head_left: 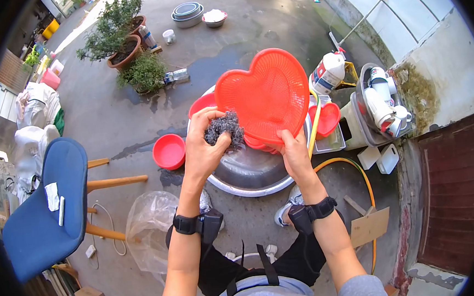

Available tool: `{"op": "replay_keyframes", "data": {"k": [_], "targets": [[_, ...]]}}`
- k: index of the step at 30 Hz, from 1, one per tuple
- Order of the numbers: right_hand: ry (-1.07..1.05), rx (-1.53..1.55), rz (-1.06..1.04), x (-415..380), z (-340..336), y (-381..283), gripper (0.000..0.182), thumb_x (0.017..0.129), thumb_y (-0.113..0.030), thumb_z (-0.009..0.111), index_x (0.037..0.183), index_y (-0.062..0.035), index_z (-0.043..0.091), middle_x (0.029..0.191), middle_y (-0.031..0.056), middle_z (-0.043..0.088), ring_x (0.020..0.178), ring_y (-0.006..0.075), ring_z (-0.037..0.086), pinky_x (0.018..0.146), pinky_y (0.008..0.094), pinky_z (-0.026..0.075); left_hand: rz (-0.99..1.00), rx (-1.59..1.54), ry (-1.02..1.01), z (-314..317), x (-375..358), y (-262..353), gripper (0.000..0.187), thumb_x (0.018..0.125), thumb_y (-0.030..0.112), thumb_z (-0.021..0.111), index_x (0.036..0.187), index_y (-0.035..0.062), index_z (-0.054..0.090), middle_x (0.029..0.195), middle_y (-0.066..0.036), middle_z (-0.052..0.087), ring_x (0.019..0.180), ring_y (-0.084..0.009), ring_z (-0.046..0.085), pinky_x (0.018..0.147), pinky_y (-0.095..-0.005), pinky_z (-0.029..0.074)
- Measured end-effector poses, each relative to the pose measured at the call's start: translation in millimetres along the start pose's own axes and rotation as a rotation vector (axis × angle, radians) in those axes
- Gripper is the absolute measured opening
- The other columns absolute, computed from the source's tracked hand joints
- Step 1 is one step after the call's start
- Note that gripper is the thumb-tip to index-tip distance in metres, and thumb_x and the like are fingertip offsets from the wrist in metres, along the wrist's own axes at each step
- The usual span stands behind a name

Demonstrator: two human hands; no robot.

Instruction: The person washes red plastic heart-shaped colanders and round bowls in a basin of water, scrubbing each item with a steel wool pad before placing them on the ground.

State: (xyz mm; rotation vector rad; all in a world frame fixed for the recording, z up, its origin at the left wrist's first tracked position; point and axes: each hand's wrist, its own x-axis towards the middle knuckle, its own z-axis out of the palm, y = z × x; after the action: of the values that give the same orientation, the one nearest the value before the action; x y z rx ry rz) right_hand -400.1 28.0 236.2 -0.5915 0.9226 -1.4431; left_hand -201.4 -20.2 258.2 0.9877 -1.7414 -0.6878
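A grey, curly scouring pad (223,129) is gripped in my left hand (204,145), fingers and thumb wrapped round it. My right hand (294,152) pinches the lower edge of a red heart-shaped basket (269,93), which is tilted up above a large metal basin (255,171). The pad is close to the basket's lower left side. Red items lie partly hidden behind the basket in the basin. A small red bowl (169,151) rests on the ground to the left of the basin.
A blue chair (49,216) and a clear plastic bag (152,225) are at the left. On the right are a white jug (328,73), a clear tray with a red heart-shaped dish (327,118), a yellow hose (367,183) and a tub of containers (379,105). Potted plants (126,57) stand ahead.
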Motion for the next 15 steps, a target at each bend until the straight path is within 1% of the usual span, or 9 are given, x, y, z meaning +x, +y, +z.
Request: {"op": "replay_keyframes", "data": {"k": [2, 3, 5, 6, 7, 8, 9, 10, 15], "targets": [[0.133, -0.214, -0.180, 2, -2, 3, 0.058, 0.085, 0.004, 0.042, 0.141, -0.0032, 0.031, 0.135, 0.0143, 0.048, 0.120, 0.0265, 0.052, 0.096, 0.0390, 0.050, -0.008, 0.096, 0.106, 0, 2, 5, 0.037, 0.071, 0.002, 0.064, 0.107, 0.0021, 0.059, 0.102, -0.010, 0.060, 0.095, -0.0242, 0.060, 0.084, -0.0333, 0.047], [0.136, -0.213, -0.176, 4, -6, 7, 0.058, 0.085, 0.004, 0.042, 0.141, -0.0032, 0.031, 0.135, 0.0143, 0.048, 0.120, 0.0265, 0.052, 0.096, 0.0390, 0.050, -0.012, 0.097, 0.102, -1, 2, 12, 0.037, 0.071, 0.002, 0.064, 0.107, 0.0021, 0.059, 0.102, -0.010, 0.060, 0.095, -0.0242, 0.060, 0.084, -0.0333, 0.047], [0.119, -0.619, -0.344, 7, -17, 17, 0.069, 0.082, 0.007, 0.043, 0.146, -0.0043, 0.023, 0.144, 0.0174, 0.038, 0.133, 0.0271, 0.038, 0.111, 0.0364, 0.032, -0.134, 0.035, 0.086, 1, 3, 24, 0.036, 0.074, 0.000, 0.062, 0.109, 0.0016, 0.059, 0.105, -0.008, 0.061, 0.099, -0.0191, 0.058, 0.088, -0.0307, 0.045], [0.119, -0.620, -0.337, 5, -15, 17, 0.069, 0.082, 0.007, 0.043, 0.146, -0.0043, 0.023, 0.144, 0.0174, 0.038, 0.133, 0.0271, 0.038, 0.111, 0.0364, 0.032, -0.069, 0.080, 0.096, 5, 3, 23, 0.038, 0.073, 0.001, 0.066, 0.110, 0.0025, 0.060, 0.104, -0.009, 0.061, 0.099, -0.0226, 0.059, 0.088, -0.0329, 0.046], [0.088, -0.612, -0.318, 1, -10, 17, 0.072, 0.080, 0.008, 0.043, 0.147, -0.0047, 0.021, 0.147, 0.0176, 0.034, 0.137, 0.0265, 0.032, 0.113, 0.0354, 0.024, -0.077, 0.081, 0.097, 9, 2, 23, 0.038, 0.073, 0.001, 0.066, 0.110, 0.0025, 0.060, 0.104, -0.009, 0.061, 0.099, -0.0226, 0.059, 0.088, -0.0329, 0.046], [0.056, -0.603, -0.299, -2, -6, 17, 0.075, 0.079, 0.009, 0.043, 0.148, -0.0051, 0.020, 0.150, 0.0178, 0.029, 0.141, 0.0259, 0.025, 0.116, 0.0345, 0.016, 0.035, 0.218, 0.076, 13, 2, 23, 0.038, 0.073, 0.001, 0.066, 0.110, 0.0034, 0.060, 0.105, -0.010, 0.061, 0.097, -0.0252, 0.059, 0.087, -0.0343, 0.047], [0.050, -0.604, -0.291, -4, -3, 18, 0.075, 0.079, 0.009, 0.043, 0.148, -0.0051, 0.020, 0.150, 0.0178, 0.029, 0.141, 0.0259, 0.025, 0.116, 0.0345, 0.016, 0.148, 0.355, 0.055, 16, 2, 22, 0.039, 0.073, 0.002, 0.067, 0.111, 0.0043, 0.060, 0.106, -0.011, 0.061, 0.096, -0.0277, 0.060, 0.086, -0.0357, 0.047], [0.049, -0.628, -0.291, -6, -1, 19, 0.075, 0.078, 0.009, 0.043, 0.148, -0.0051, 0.020, 0.150, 0.0173, 0.030, 0.141, 0.0261, 0.026, 0.116, 0.0345, 0.018, 0.149, 0.402, 0.006, 19, 0, 18, 0.044, 0.073, 0.009, 0.072, 0.115, 0.0063, 0.059, 0.110, -0.011, 0.061, 0.097, -0.0315, 0.057, 0.084, -0.0399, 0.048], [0.048, -0.650, -0.328, -15, 12, 15, 0.075, 0.077, 0.010, 0.042, 0.148, -0.0047, 0.022, 0.150, 0.0160, 0.030, 0.141, 0.0256, 0.026, 0.115, 0.0342, 0.020, 0.197, 0.622, -0.057, 24, -3, 14, 0.057, 0.072, 0.020, 0.076, 0.124, 0.0086, 0.055, 0.117, -0.011, 0.058, 0.105, -0.0314, 0.055, 0.086, -0.0418, 0.047]]}}
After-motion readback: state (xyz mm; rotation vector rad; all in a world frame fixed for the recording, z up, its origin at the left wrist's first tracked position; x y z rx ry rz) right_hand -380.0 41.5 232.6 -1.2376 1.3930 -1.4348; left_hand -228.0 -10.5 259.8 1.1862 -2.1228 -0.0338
